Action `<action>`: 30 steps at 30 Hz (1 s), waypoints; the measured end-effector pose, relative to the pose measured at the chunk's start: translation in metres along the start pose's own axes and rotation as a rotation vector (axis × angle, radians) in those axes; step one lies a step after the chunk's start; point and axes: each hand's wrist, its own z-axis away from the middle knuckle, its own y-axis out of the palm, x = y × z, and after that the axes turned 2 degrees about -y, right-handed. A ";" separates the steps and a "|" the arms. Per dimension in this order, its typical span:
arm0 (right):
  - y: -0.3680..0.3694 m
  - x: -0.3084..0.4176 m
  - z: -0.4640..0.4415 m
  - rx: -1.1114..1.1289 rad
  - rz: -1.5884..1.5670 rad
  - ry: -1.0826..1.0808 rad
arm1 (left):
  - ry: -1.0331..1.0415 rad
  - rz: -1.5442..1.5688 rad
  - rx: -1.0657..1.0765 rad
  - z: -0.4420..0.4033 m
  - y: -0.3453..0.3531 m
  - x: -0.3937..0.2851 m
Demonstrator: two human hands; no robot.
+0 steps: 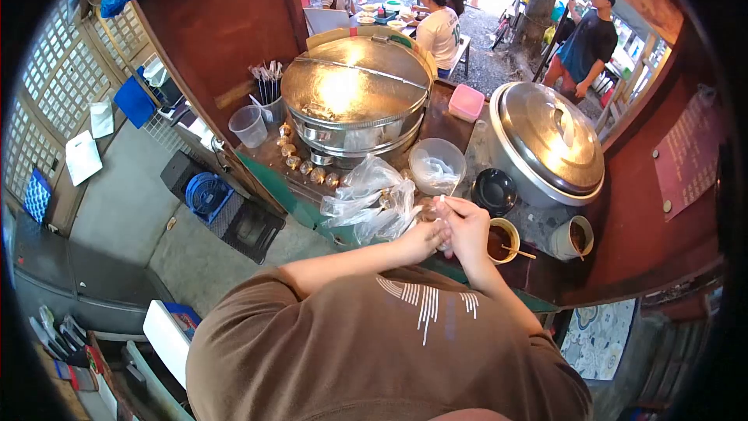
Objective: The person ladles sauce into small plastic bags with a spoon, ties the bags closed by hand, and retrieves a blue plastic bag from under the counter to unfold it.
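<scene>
My left hand [423, 241] and my right hand [466, 228] meet at the counter's front edge. Their fingers are closed together around a small clear plastic bag [446, 246], mostly hidden by the fingers. Just left of them lies a pile of filled clear plastic bags [372, 201]. Behind the hands stands a clear round tub [437, 166] with plastic inside. To the right of my right hand is a cup of brown sauce [501, 240] with a stick or spoon in it. A black bowl [494, 192] sits behind that cup.
A large round steamer [357, 93] stands at the back left, a big lidded pot [548, 143] at the right. Small jars [317, 175] line the left edge. A pink container [466, 102] and another sauce cup [572, 238] are on the counter. People sit and stand beyond.
</scene>
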 end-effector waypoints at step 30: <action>-0.063 0.029 0.033 0.870 -0.199 -0.093 | 0.257 0.152 0.291 0.015 -0.061 -0.100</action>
